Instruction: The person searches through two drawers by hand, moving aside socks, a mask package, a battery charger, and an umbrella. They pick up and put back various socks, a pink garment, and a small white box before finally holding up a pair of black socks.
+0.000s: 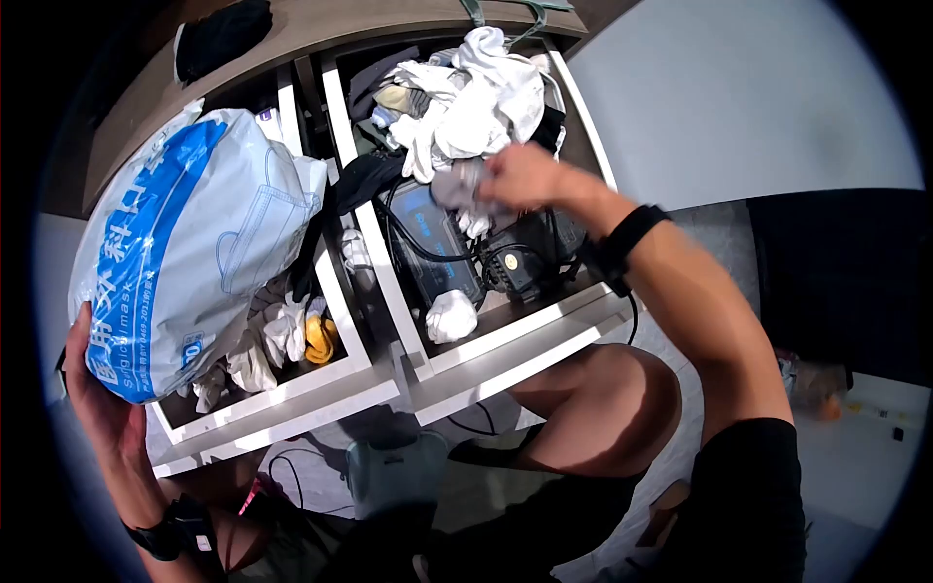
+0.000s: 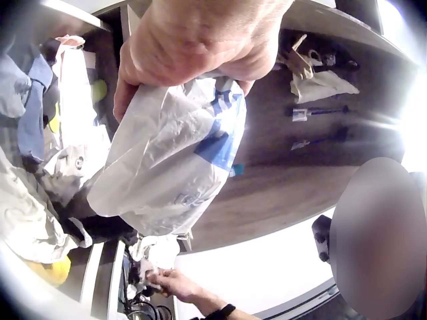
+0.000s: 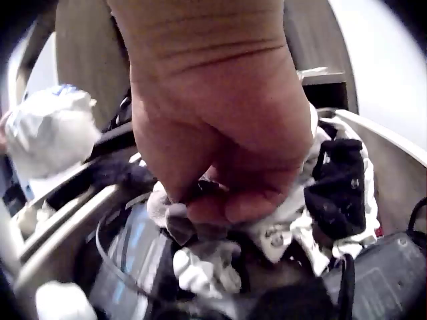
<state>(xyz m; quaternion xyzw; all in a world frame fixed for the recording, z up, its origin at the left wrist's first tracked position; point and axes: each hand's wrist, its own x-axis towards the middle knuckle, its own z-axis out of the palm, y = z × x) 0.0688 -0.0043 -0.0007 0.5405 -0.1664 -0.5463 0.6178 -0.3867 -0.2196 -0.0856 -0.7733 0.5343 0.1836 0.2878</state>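
My left hand (image 1: 105, 403) grips a white and blue plastic surgical mask bag (image 1: 255, 209) at its near lower corner. The bulging bag hangs over the left drawer (image 1: 292, 389) and hides much of what lies in it. Over the right drawer (image 1: 505, 348), my right hand (image 1: 530, 178) pinches a grey sock (image 1: 453, 187) between thumb and curled fingers. Just beyond that hand lies a heap of white garments (image 1: 486, 97). Below the sock, a balled white sock (image 3: 200, 270) shows in the right wrist view.
A dark blue-lettered box (image 1: 428, 238), a black corded device (image 1: 520, 267) and a white sock ball (image 1: 451, 316) lie in the right drawer's near half. White socks and a yellow sock (image 1: 321, 338) fill the left drawer's front. A grey bin (image 1: 394, 476) stands below, between the legs.
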